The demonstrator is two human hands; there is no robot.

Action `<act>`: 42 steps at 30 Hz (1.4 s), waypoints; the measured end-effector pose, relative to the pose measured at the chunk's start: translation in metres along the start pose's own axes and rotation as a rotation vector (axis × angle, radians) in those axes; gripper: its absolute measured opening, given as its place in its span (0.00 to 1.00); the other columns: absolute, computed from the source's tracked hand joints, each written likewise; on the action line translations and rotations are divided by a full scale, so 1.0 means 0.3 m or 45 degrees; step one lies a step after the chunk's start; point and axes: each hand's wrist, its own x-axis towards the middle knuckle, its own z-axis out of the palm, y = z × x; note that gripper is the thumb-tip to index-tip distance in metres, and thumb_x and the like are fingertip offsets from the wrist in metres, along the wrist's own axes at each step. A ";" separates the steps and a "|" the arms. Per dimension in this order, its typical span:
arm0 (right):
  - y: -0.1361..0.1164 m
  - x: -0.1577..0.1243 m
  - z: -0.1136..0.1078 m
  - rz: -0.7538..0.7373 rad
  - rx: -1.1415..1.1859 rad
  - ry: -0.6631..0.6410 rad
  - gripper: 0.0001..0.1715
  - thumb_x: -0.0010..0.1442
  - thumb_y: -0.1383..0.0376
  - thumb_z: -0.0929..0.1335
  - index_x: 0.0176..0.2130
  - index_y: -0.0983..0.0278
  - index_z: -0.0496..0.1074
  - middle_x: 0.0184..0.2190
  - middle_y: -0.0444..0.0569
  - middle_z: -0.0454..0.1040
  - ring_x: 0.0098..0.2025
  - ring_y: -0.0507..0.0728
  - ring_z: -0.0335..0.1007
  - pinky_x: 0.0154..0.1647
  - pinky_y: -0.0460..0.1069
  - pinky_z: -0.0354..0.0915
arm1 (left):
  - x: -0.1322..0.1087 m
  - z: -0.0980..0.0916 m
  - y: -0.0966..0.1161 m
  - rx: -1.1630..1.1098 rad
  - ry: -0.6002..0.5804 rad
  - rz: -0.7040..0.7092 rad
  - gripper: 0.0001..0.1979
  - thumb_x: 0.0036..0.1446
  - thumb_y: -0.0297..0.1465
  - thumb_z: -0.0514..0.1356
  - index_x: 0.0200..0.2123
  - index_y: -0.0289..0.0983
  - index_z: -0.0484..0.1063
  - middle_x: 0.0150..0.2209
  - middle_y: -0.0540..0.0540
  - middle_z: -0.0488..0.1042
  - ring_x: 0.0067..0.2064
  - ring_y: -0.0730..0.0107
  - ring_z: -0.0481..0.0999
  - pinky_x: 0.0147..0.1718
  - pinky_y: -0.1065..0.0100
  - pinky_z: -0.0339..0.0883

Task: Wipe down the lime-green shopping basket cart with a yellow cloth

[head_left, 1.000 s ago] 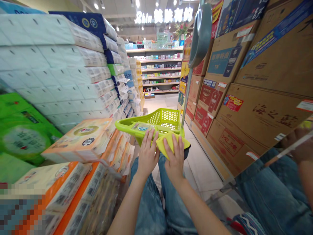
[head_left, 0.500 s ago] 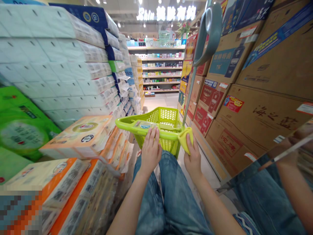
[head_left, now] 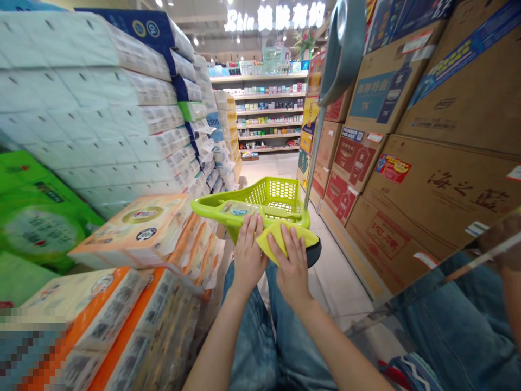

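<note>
A lime-green plastic shopping basket stands in front of my knees, with perforated sides and a small label on its near rim. My left hand holds that rim, its fingers laid over the top beside the label. Just to its right, my right hand presses a yellow cloth against the rim's near right part. The cloth is spread out under the fingers and hides part of the basket's front. A grey handle tops the pole rising at the basket's right corner.
Stacked tissue packs line the left, with orange packs close to my left arm. Cardboard cartons wall the right side. Tiled floor runs between them to stocked shelves. A slanted reflective panel is near right.
My right hand has moved left with the cloth, from the basket's right corner to close beside my left hand. The cloth, earlier bunched, is now spread wider. My left hand stays on the rim.
</note>
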 end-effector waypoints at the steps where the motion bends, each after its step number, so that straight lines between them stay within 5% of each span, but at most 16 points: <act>1: 0.000 0.004 -0.015 -0.007 0.065 -0.012 0.41 0.63 0.78 0.58 0.69 0.51 0.52 0.72 0.49 0.48 0.74 0.62 0.37 0.71 0.69 0.44 | 0.000 -0.001 -0.003 -0.008 -0.013 0.001 0.35 0.66 0.29 0.50 0.72 0.35 0.37 0.69 0.33 0.55 0.73 0.51 0.45 0.66 0.45 0.52; 6: 0.031 -0.025 -0.134 0.111 0.630 -0.017 0.34 0.65 0.73 0.60 0.66 0.49 0.61 0.70 0.45 0.55 0.72 0.60 0.49 0.71 0.63 0.49 | 0.009 -0.017 0.004 -0.086 -0.070 -0.037 0.37 0.65 0.29 0.52 0.72 0.37 0.37 0.71 0.35 0.51 0.73 0.51 0.42 0.67 0.44 0.47; 11: 0.037 -0.048 -0.246 0.900 1.255 0.095 0.32 0.59 0.60 0.72 0.61 0.54 0.68 0.59 0.48 0.72 0.61 0.64 0.69 0.61 0.58 0.67 | -0.028 -0.066 0.083 -0.508 -0.127 -0.195 0.36 0.66 0.33 0.53 0.72 0.43 0.39 0.74 0.40 0.38 0.74 0.53 0.37 0.69 0.45 0.40; 14: 0.016 -0.033 -0.289 1.275 1.517 0.107 0.40 0.49 0.57 0.78 0.59 0.58 0.68 0.51 0.51 0.79 0.48 0.65 0.78 0.48 0.56 0.76 | -0.092 -0.097 0.163 -1.014 -0.304 -0.354 0.35 0.65 0.38 0.56 0.71 0.45 0.44 0.73 0.41 0.46 0.73 0.55 0.47 0.68 0.51 0.46; 16: 0.003 -0.028 -0.299 1.390 1.607 0.056 0.39 0.45 0.56 0.80 0.54 0.59 0.71 0.45 0.51 0.81 0.42 0.63 0.80 0.41 0.54 0.77 | -0.128 -0.111 0.220 -1.298 -0.317 -0.603 0.44 0.56 0.44 0.65 0.70 0.42 0.49 0.71 0.39 0.54 0.71 0.50 0.53 0.67 0.52 0.52; 18: -0.003 -0.033 -0.291 1.444 1.656 0.001 0.35 0.43 0.56 0.81 0.48 0.60 0.72 0.42 0.50 0.82 0.39 0.62 0.81 0.38 0.53 0.77 | -0.145 -0.118 0.268 -1.478 -0.387 -0.885 0.42 0.49 0.44 0.70 0.65 0.39 0.62 0.64 0.37 0.66 0.65 0.47 0.65 0.62 0.53 0.62; 21: 0.003 -0.054 -0.260 1.473 1.658 -0.033 0.31 0.43 0.53 0.80 0.43 0.61 0.73 0.39 0.50 0.83 0.38 0.62 0.81 0.38 0.54 0.77 | -0.143 -0.117 0.305 -1.660 -0.435 -1.287 0.30 0.52 0.45 0.68 0.54 0.35 0.73 0.52 0.37 0.78 0.51 0.50 0.79 0.50 0.54 0.73; 24: 0.018 -0.075 -0.232 1.505 1.580 -0.043 0.30 0.44 0.51 0.79 0.43 0.62 0.74 0.38 0.51 0.83 0.39 0.64 0.80 0.38 0.55 0.77 | -0.135 -0.108 0.297 -1.688 -0.304 -1.452 0.26 0.51 0.45 0.69 0.47 0.34 0.77 0.46 0.39 0.81 0.47 0.53 0.80 0.48 0.57 0.74; 30: 0.051 -0.124 -0.215 1.385 1.462 -0.082 0.32 0.50 0.50 0.76 0.50 0.61 0.72 0.46 0.52 0.80 0.47 0.64 0.78 0.46 0.55 0.74 | -0.153 -0.098 0.277 -1.666 -0.194 -1.473 0.25 0.52 0.46 0.67 0.49 0.39 0.77 0.50 0.42 0.79 0.53 0.56 0.77 0.55 0.59 0.69; 35: 0.090 -0.169 -0.221 1.103 1.151 -0.008 0.38 0.54 0.54 0.75 0.61 0.51 0.63 0.52 0.47 0.74 0.50 0.58 0.74 0.52 0.52 0.70 | -0.154 -0.098 0.306 -1.688 -0.303 -1.472 0.25 0.52 0.47 0.67 0.49 0.39 0.76 0.49 0.42 0.79 0.54 0.56 0.76 0.57 0.58 0.67; 39: 0.128 -0.167 -0.242 0.764 1.009 -0.121 0.15 0.57 0.57 0.74 0.45 0.56 0.75 0.46 0.48 0.74 0.50 0.57 0.71 0.55 0.51 0.66 | -0.148 -0.104 0.311 -1.712 -0.341 -1.464 0.24 0.52 0.46 0.67 0.47 0.38 0.76 0.47 0.43 0.79 0.51 0.58 0.77 0.53 0.60 0.69; 42: 0.145 -0.148 -0.262 0.730 1.031 -0.231 0.10 0.56 0.57 0.74 0.36 0.59 0.75 0.44 0.49 0.74 0.48 0.57 0.72 0.53 0.51 0.66 | -0.143 -0.110 0.303 -1.719 -0.362 -1.450 0.21 0.53 0.47 0.67 0.44 0.38 0.76 0.47 0.44 0.79 0.49 0.60 0.76 0.51 0.62 0.69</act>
